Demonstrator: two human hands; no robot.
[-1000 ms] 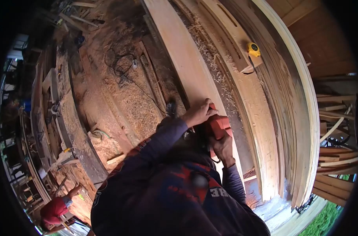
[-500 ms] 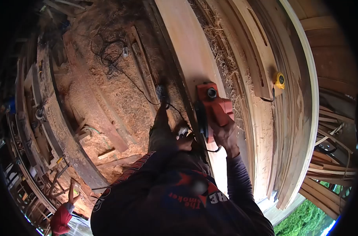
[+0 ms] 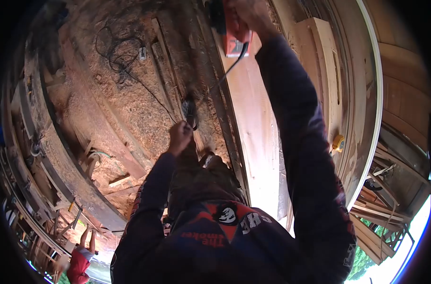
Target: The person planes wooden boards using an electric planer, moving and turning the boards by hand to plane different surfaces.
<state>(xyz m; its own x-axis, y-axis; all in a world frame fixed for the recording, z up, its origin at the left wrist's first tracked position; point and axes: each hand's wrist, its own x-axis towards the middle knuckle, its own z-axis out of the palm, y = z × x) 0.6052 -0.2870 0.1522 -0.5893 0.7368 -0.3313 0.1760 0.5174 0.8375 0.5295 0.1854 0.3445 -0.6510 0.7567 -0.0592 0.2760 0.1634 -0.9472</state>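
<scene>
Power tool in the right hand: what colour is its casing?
Red casing, seen best in the head view.

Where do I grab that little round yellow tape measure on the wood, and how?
Pinch the rounded sides of the small yellow plastic tape measure with your fingers, probably from above. Its top looks uncovered, and its compact case should suit a pinch. The dark right sleeve is close on one side, so lean in from the other.
</scene>
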